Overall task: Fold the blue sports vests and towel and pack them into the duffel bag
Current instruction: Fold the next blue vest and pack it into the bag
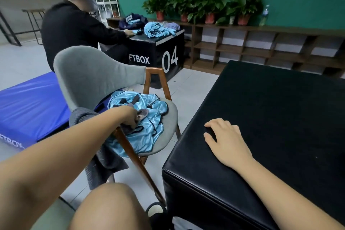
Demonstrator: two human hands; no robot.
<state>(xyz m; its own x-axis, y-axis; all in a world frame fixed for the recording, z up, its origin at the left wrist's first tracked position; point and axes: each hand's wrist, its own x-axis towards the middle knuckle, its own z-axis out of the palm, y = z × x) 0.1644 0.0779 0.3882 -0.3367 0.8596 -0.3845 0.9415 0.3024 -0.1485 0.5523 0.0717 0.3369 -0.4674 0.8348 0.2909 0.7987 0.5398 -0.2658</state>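
Fabric of a grey towel (101,162) is draped over the near armrest of the chair (89,73), its upper end gripped by the curled fingers of the left hand (130,118). Crumpled blue vests (149,132) are heaped on the seat beneath. Farther right, the right hand (226,142) is laid flat, fingers relaxed, on the black box (280,117).

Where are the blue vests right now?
Head view, left of centre: the blue vests lie heaped on the grey chair seat under the left hand, left of the black box.
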